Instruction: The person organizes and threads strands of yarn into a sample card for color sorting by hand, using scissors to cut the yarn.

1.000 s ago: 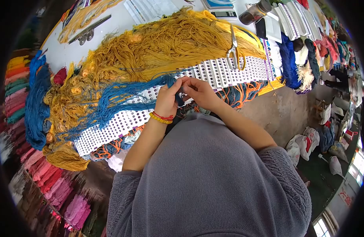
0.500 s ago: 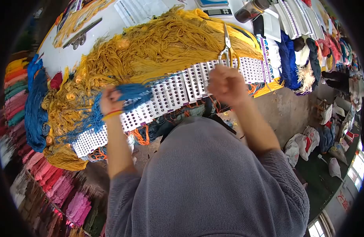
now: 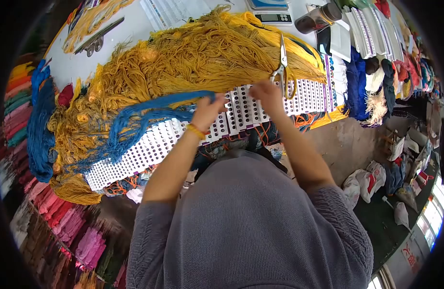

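Note:
A loose hank of blue yarn (image 3: 135, 118) trails across the white cards with rows of holes (image 3: 149, 149) and onto a big heap of mustard-yellow yarn (image 3: 198, 53). Its right end reaches my left hand (image 3: 208, 114), whose fingers are curled round it. A little to the right, above the cards, is my right hand (image 3: 268, 98) with fingers bent together; whatever they pinch, if anything, is too small to make out. Just beyond that hand lies a pair of scissors (image 3: 283, 62) with yellowish handles, blades pointing away from me.
A digital scale (image 3: 270, 18) and a dark bottle (image 3: 318, 18) stand at the back. Stacked white cards (image 3: 368, 31) lie at the back right. Blue yarn hanks (image 3: 40, 130) hang at the left end, dark blue ones (image 3: 356, 79) at the right. Bags (image 3: 368, 180) sit on the floor.
My left hand has moved right along the cards, and the blue yarn now stretches out behind it. My right hand has shifted slightly, staying near the scissors.

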